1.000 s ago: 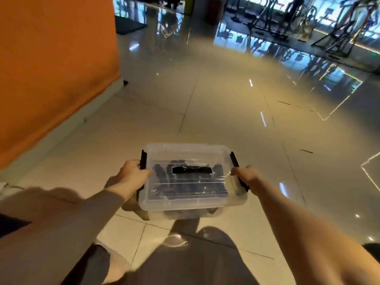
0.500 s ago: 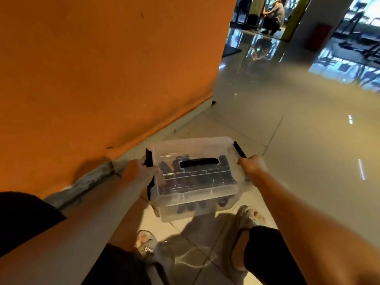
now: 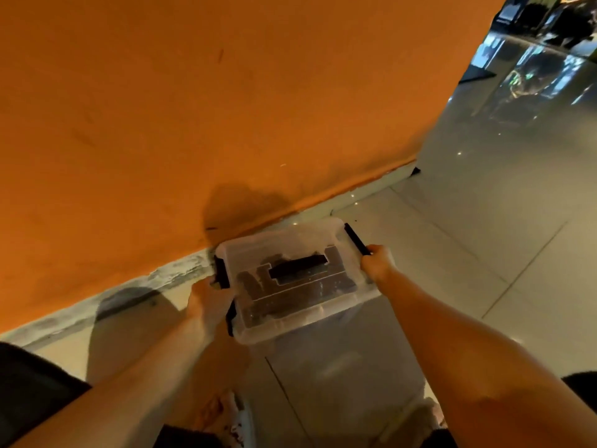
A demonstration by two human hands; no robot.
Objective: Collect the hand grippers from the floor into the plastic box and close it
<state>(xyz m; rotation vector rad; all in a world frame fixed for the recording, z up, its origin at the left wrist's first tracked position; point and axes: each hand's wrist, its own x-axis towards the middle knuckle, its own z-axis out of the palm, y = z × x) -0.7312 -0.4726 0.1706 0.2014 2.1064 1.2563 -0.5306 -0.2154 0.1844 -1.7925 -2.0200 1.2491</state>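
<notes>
A clear plastic box (image 3: 284,321) with its lid on, a black top handle and black side latches is held above the tiled floor, close to the orange wall. Dark hand grippers (image 3: 255,286) show dimly through the lid. My left hand (image 3: 208,300) grips the box's left side at the black latch. My right hand (image 3: 376,263) grips the right side by the other latch. The fingers under the box are hidden.
An orange wall (image 3: 193,108) with a worn grey skirting (image 3: 174,274) fills the left and top. Glossy pale floor tiles (image 3: 484,237) stretch to the right. My feet in sandals (image 3: 235,418) show at the bottom.
The view has swung left toward the orange wall. The box, still held in both hands, now sits nearer the skirting and looks tilted.
</notes>
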